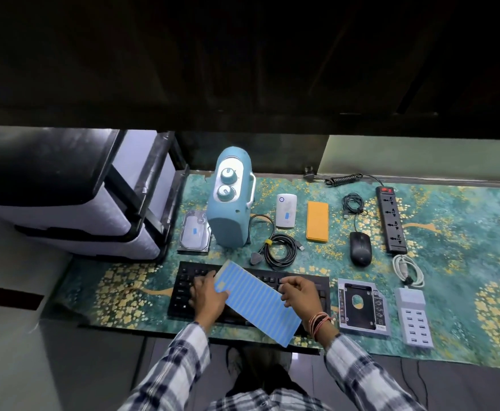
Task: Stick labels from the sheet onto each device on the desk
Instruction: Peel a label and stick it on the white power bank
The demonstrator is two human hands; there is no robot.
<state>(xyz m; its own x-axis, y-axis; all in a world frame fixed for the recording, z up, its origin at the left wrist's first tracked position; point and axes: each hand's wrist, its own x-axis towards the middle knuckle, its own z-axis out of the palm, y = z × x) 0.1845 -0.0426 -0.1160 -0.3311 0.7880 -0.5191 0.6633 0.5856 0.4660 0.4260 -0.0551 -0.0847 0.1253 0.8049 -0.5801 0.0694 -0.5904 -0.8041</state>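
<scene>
A blue striped label sheet (257, 302) is held tilted above the black keyboard (308, 280). My left hand (208, 295) grips its upper left edge, thumb on top. My right hand (300, 292) hovers at the sheet's right edge with fingers curled, as if pinching a label; whether it holds one I cannot tell. The hard drive (194, 232) and the white device (286, 210) each carry a small blue label. The teal radio (231, 203), orange case (317, 221), black mouse (360, 247), power strip (391, 218), drive caddy (361, 305) and USB charger hub (414, 315) lie around.
Coiled black cables (279, 250) lie behind the keyboard, another cable (352, 203) by the mouse, a white cable (407, 269) near the hub. A patterned teal mat (465, 262) covers the desk. A black and grey case (65, 188) stands at left.
</scene>
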